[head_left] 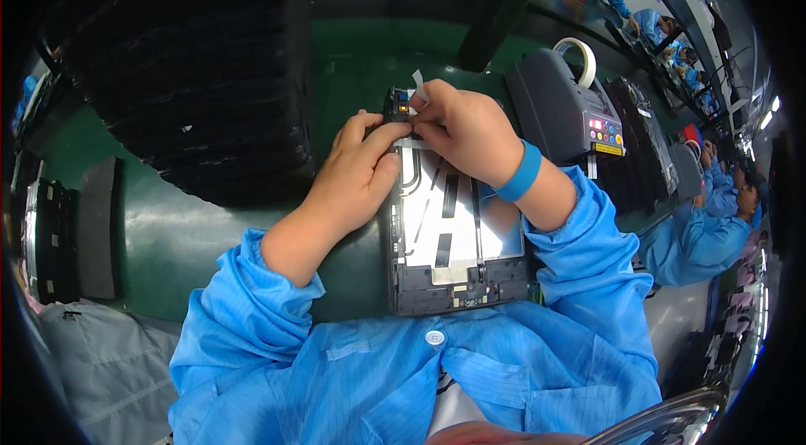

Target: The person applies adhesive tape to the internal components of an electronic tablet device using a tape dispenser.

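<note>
An opened tablet-like device (432,231) lies in front of me, its silvery inside facing up within a black frame. My right hand (470,130), with a blue wristband, is closed in a pinch at the far end of the device. From its fingers a whitish strip of tape (419,78) sticks up; the pinched end is hidden. My left hand (357,164) rests at the device's far left edge, index finger stretched towards the right fingertips and thumb apart. Another pale strip (411,143) crosses the device just below the fingers.
Tall stacks of black trays (201,67) rise on the left of the green table (193,243). At the right stands a grey tape dispenser (554,101) with a tape roll (579,59) on top, beside a stack of dark panels (642,138). Co-workers in blue (701,231) sit further right.
</note>
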A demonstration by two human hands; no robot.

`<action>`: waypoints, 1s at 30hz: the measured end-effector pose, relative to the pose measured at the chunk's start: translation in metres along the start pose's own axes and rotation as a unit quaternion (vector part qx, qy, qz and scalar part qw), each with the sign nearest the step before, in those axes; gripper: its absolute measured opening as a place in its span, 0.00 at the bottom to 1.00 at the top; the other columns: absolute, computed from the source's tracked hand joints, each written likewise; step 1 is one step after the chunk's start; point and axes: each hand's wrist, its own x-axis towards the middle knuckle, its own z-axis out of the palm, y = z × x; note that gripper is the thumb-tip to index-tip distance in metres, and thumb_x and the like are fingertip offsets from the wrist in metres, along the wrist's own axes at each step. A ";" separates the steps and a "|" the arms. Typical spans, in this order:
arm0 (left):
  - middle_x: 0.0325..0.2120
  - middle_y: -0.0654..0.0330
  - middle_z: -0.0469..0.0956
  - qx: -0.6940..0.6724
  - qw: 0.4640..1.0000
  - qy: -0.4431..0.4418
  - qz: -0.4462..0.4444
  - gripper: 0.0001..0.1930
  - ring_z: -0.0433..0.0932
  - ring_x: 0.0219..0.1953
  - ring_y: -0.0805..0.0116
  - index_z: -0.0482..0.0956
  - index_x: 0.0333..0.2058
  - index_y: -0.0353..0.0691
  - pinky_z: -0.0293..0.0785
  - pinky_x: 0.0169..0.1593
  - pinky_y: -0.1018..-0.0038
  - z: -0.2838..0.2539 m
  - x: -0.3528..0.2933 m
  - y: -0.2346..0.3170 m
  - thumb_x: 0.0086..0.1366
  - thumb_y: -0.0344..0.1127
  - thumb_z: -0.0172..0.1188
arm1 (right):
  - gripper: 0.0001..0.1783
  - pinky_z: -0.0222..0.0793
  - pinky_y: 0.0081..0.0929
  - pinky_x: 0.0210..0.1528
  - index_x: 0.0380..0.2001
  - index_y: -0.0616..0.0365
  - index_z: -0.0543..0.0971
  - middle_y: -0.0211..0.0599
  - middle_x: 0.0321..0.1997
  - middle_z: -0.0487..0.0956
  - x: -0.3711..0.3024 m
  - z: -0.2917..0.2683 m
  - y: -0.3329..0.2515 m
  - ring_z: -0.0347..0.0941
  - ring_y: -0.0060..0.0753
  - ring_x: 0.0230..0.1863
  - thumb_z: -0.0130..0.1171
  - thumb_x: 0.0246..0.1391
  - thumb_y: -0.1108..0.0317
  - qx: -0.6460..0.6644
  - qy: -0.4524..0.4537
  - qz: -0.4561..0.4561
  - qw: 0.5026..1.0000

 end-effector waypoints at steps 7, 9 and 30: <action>0.53 0.46 0.64 0.066 0.991 0.057 0.102 0.25 0.61 0.59 0.44 0.69 0.54 0.37 0.59 0.61 0.58 -0.003 0.001 0.006 0.58 0.38 0.55 | 0.18 0.70 0.41 0.44 0.42 0.61 0.72 0.48 0.44 0.77 -0.021 -0.033 -0.006 0.73 0.51 0.45 0.60 0.45 0.75 -0.002 -0.102 -0.077 0.992; 0.53 0.45 0.64 0.052 0.987 0.052 0.143 0.27 0.61 0.59 0.44 0.68 0.55 0.36 0.59 0.61 0.59 -0.011 -0.004 0.026 0.56 0.38 0.58 | 0.20 0.68 0.42 0.49 0.44 0.58 0.74 0.47 0.47 0.75 -0.042 -0.036 -0.012 0.70 0.52 0.50 0.61 0.43 0.73 0.020 -0.055 -0.134 0.989; 0.22 0.62 0.74 0.044 0.969 -0.057 0.236 0.08 0.73 0.24 0.65 0.81 0.27 0.40 0.68 0.28 0.72 0.022 -0.002 0.137 0.46 0.31 0.69 | 0.07 0.65 0.35 0.33 0.26 0.53 0.77 0.35 0.21 0.76 -0.161 -0.046 -0.026 0.73 0.40 0.28 0.59 0.49 0.63 0.146 0.133 -0.028 0.980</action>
